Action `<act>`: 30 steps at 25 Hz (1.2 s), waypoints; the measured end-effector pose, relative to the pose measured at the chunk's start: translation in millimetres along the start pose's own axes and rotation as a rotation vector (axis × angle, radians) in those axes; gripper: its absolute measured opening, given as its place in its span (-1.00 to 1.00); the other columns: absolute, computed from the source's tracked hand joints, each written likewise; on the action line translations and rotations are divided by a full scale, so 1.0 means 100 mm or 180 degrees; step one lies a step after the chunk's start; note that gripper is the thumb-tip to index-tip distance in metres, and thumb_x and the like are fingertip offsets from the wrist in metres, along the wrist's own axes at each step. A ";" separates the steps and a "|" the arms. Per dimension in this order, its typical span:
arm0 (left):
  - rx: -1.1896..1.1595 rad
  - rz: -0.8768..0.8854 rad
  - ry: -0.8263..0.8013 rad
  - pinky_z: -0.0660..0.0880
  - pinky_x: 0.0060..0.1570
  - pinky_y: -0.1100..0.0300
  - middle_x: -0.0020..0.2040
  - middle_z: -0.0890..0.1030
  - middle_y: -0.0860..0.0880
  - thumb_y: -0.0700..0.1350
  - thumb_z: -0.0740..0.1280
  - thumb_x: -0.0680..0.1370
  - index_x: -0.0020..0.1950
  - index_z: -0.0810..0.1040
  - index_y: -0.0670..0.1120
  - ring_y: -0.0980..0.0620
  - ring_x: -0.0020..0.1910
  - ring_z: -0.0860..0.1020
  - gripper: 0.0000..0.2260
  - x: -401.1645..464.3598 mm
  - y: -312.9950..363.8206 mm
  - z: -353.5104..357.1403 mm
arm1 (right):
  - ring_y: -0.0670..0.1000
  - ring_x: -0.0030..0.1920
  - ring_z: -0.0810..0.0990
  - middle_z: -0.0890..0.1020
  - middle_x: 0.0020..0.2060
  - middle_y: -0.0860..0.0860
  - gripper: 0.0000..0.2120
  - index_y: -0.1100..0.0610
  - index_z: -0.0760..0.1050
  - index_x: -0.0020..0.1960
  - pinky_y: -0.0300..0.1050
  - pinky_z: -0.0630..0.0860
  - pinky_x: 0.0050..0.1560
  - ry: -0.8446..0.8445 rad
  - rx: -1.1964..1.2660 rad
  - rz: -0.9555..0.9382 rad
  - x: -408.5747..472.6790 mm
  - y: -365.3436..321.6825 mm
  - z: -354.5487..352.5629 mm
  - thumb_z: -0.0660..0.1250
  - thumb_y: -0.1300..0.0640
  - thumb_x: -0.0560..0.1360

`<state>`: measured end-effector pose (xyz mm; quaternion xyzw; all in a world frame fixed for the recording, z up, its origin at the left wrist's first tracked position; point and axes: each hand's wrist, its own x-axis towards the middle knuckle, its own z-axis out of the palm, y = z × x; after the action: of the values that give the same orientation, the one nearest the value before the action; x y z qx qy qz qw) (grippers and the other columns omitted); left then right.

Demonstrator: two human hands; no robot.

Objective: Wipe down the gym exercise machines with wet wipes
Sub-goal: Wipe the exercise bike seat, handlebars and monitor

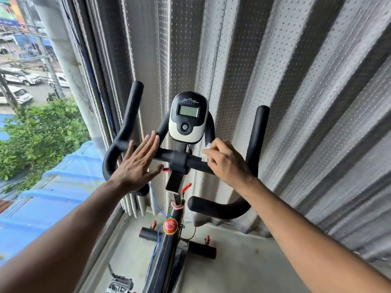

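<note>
A black exercise bike stands before me, with foam-covered handlebars [131, 115] and a black-and-white console [187, 118] at the centre. My right hand [226, 161] grips a white wet wipe [206, 150] against the right side of the crossbar, just below the console. My left hand [137, 163] is spread flat with straight fingers over the left part of the crossbar; whether it touches the bar is unclear. Lower down the frame sits a red knob [170, 226].
Grey perforated curtains [296, 92] hang close behind the bike. A window on the left looks onto a tree [40, 134], a blue roof and a street. The bike's front stabiliser bar [202, 249] rests on the concrete floor. A pedal [119, 285] shows at the bottom.
</note>
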<state>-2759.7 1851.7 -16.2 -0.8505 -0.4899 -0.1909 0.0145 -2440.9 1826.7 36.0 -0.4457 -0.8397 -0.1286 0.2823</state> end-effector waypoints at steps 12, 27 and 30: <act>-0.0034 -0.0005 0.0024 -0.13 0.61 -0.31 0.69 -0.28 0.10 0.34 0.00 0.65 0.69 -0.28 0.07 0.06 0.68 -0.21 -0.24 0.00 -0.01 0.02 | 0.02 -0.12 0.67 0.68 -0.06 0.07 -0.91 0.22 0.64 0.00 -0.03 0.65 -0.06 0.0855 0.0856 0.0639 0.90 0.33 -0.23 0.44 0.34 0.51; -0.0040 -0.0091 0.0057 -0.14 0.63 -0.24 0.69 -0.26 0.14 0.35 0.01 0.64 0.69 -0.26 0.10 0.09 0.68 -0.18 -0.25 0.00 0.00 0.01 | -0.05 -0.07 0.59 0.60 -0.02 0.03 -0.87 0.23 0.66 0.07 -0.25 0.61 -0.03 0.0370 0.0513 0.0408 0.14 0.02 -0.07 0.42 0.29 0.54; -0.0049 -0.0110 -0.0006 -0.12 0.63 -0.25 0.69 -0.26 0.14 0.34 0.01 0.64 0.69 -0.27 0.11 0.10 0.67 -0.18 -0.25 0.01 0.03 -0.03 | -0.03 -0.11 0.57 0.62 -0.06 0.06 -0.93 0.22 0.62 -0.01 -0.35 0.47 -0.04 0.1007 0.0656 0.0703 0.70 0.15 -0.09 0.42 0.32 0.52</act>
<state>-2758.2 1850.1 -12.6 -0.8422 -0.5030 -0.1941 0.0042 -2456.0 1878.5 83.9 -0.4780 -0.7398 -0.0787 0.4670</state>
